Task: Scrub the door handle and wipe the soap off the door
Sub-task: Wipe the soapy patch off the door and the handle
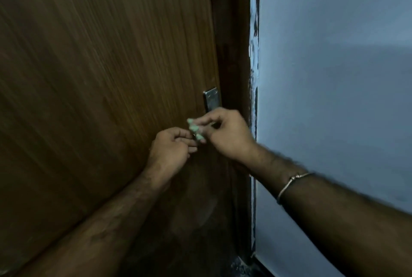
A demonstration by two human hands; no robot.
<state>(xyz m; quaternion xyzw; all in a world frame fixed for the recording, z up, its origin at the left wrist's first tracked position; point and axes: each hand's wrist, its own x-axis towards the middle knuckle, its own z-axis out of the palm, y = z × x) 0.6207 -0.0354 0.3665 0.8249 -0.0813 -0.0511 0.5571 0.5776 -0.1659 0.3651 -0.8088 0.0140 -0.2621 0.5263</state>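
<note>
While left hand [170, 149] grips door handle [211, 100], right hand [225, 134] pinches green scrubber [195, 130].

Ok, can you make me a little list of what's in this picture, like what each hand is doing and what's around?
left hand: fingers curled at the end of the door handle
right hand: pinches a pale green scrubber against the handle
metal plate: on the door, just above the hands
door: brown wood, dark frame on its right
wall: pale blue, right of the frame
bracelet: on the right wrist
soap: none that I can make out
</note>
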